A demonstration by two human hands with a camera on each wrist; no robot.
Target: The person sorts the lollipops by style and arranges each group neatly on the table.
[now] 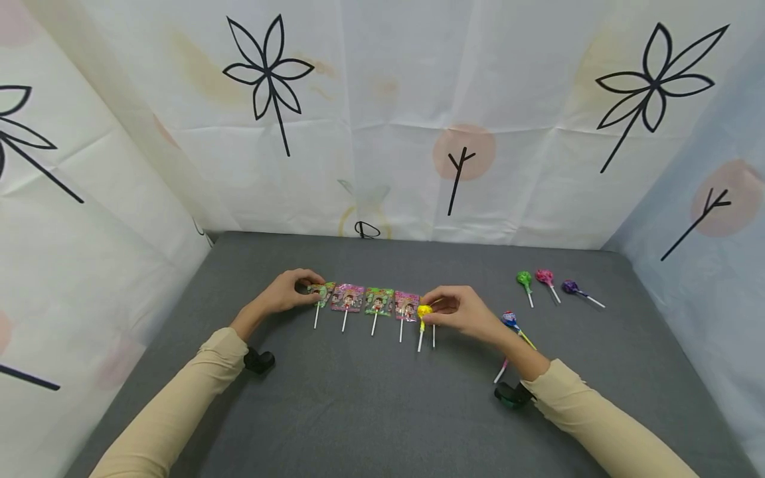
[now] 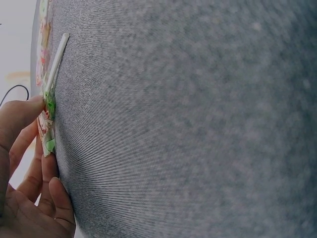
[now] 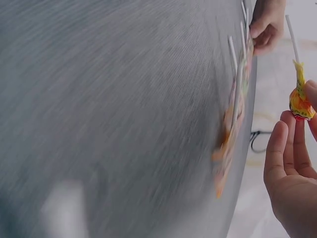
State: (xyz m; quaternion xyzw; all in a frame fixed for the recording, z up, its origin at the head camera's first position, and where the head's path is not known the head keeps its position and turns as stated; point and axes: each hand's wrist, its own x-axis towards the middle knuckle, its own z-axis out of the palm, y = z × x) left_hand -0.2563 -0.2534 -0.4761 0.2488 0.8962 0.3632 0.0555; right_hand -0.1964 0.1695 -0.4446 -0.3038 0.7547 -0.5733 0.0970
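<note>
My left hand (image 1: 279,293) is at the left end of a row of flat-wrapped lollipops, thumb and fingers pinching the green-wrapped lollipop (image 2: 48,106) there. Its white stick points toward me. In my right hand (image 1: 469,312), thumb and fingertips hold a round yellow lollipop (image 3: 299,101) by its head, raised over the table in the right wrist view. Between the hands lie a pink packet lollipop (image 1: 348,299), a green one (image 1: 379,302) and another pink one (image 1: 407,305). One more, orange-toned (image 3: 227,134), is mostly hidden behind my right hand in the head view.
At the right of the grey table (image 1: 358,411) lie round lollipops: green (image 1: 524,279), pink (image 1: 544,275) and purple (image 1: 570,286). A blue one (image 1: 509,318) lies beside my right forearm, which partly covers another pink stick (image 1: 501,370). Patterned white cloth (image 1: 388,79) hangs behind.
</note>
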